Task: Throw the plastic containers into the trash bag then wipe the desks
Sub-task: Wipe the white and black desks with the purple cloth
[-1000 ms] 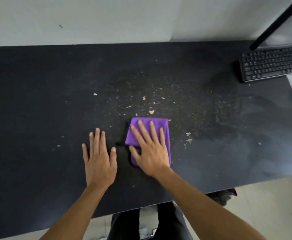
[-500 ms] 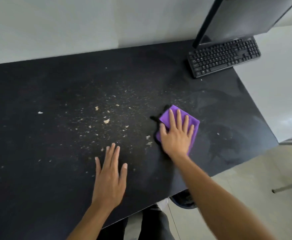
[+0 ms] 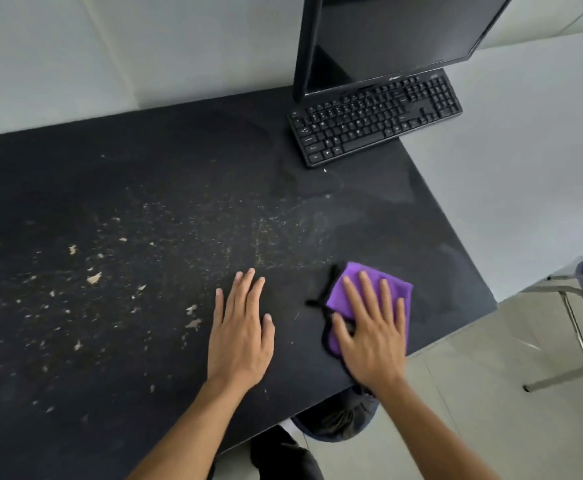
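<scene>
The right hand (image 3: 373,337) lies flat, fingers spread and straight, pressing the purple cloth (image 3: 392,284) onto the black table (image 3: 144,174) near its front edge. Just left of it, clear of the cloth, the left hand (image 3: 240,334) rests palm down, fingers straight, holding nothing. Crumbs (image 3: 93,278) lie scattered left of that hand. A keyboard (image 3: 376,121) and monitor (image 3: 387,39) stand beyond the right hand.
</scene>
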